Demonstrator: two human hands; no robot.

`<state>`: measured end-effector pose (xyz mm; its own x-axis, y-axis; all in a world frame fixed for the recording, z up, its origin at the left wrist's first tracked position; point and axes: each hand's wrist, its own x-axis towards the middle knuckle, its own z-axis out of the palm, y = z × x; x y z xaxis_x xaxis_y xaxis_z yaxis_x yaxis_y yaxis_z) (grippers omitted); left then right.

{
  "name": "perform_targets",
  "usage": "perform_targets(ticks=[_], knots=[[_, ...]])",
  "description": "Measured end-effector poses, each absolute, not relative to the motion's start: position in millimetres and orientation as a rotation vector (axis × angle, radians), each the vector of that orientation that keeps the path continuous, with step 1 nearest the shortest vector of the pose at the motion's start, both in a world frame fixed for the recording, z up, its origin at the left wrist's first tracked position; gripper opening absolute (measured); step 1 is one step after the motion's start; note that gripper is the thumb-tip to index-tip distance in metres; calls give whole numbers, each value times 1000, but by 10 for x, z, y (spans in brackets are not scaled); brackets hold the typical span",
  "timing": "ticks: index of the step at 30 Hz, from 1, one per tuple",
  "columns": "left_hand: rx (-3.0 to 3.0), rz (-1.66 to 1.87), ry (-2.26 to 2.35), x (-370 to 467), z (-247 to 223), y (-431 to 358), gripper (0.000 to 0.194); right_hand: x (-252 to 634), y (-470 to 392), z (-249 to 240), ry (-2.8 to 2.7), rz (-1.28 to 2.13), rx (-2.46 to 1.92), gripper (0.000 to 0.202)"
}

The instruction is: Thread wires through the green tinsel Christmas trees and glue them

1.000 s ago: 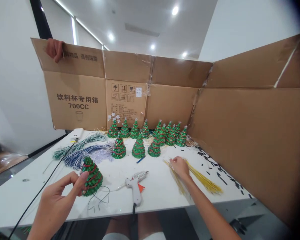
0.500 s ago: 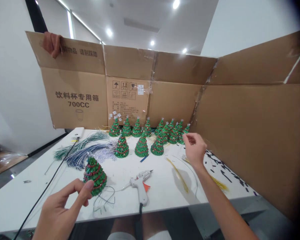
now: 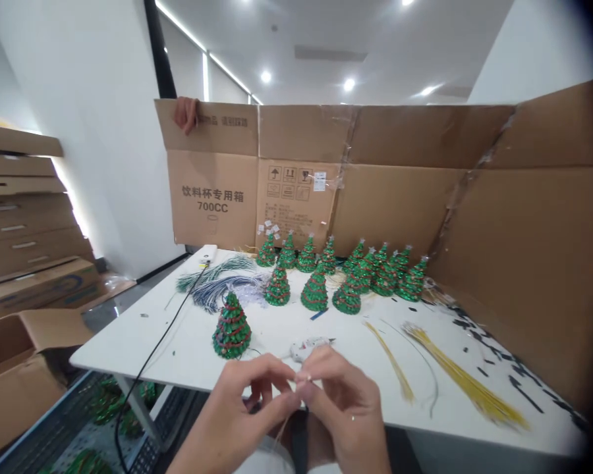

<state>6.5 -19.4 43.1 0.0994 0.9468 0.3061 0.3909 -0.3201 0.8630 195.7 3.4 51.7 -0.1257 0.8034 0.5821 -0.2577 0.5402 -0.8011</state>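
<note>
At the near edge of the counter [image 3: 148, 342], the left hand [image 3: 250, 411] and right hand [image 3: 343, 405] meet fingertip to fingertip. Both grips are narrow, pinched on a thin strand [image 3: 281, 436] that hangs below the fingers; its upper part is covered by the fingertips and its lower end is hard to make out. A small pale spot shows at the pinch, too small to identify. Both forearms are cut off by the lower border.

Beyond the left hand, one tree [image 3: 231, 327] stands upright on the counter, apart from the fingers. Just beyond the hands lies the glue gun [image 3: 304, 349], its lower part hidden by them. To the right lie a small yellow bunch [image 3: 390, 362] and a larger yellow bundle [image 3: 467, 378], with black scraps [image 3: 526, 395] further right.

Towards the back, the rear trees [image 3: 314, 289] overlap; those at right partly hide one another. Behind them stands a cardboard screen [image 3: 212, 174], cut off at right. Another person's hand [image 3: 186, 115] lies over its top edge, the rest hidden. At lower left, a carton [image 3: 14, 408] is cropped.
</note>
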Motion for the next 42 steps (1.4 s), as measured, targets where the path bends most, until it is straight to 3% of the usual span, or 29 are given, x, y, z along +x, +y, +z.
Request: perform_targets(ticks=[5, 9, 21, 32, 39, 42], knots=[[1839, 1109, 1304, 99, 437, -222, 16, 1739, -78, 55, -936, 1054, -777, 25], [1945, 932, 1319, 56, 413, -167, 13, 1778, -34, -149, -865, 1087, -851, 35], [2027, 751, 1441, -97, 494, -154, 20, 2326, 170, -209, -200, 985, -757, 46], [2002, 992, 1395, -40, 438, -100, 20, 2091, 12, -115, -695, 1246, -796, 38], [1966, 968, 1349, -48, 319, 33, 22, 1893, -12, -176, -1010, 1223, -860, 32], [1879, 1196, 1516, -152, 144, 209, 28, 1913, 44, -247, -962, 1102, -933, 32]])
